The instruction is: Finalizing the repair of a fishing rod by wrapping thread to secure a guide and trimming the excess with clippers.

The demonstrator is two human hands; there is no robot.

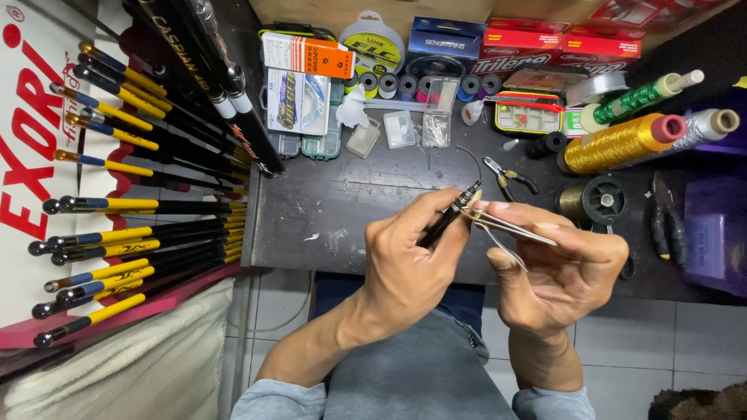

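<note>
My left hand (408,260) grips a thin black rod section (445,219) that points up and to the right. At the rod's tip a metal tweezers-like tool (510,230) meets it, pinched in my right hand (560,268). A thin dark wire (471,159) curves up from the rod tip over the dark worktable (327,210). Both hands hover over the table's near edge, above my lap.
A rack of black-and-yellow fishing rods (132,210) fills the left side. Small pliers (507,177) lie just beyond my hands. Gold thread spools (618,141), a black reel spool (603,200), tackle boxes (529,113) and line packages (299,97) crowd the back of the table.
</note>
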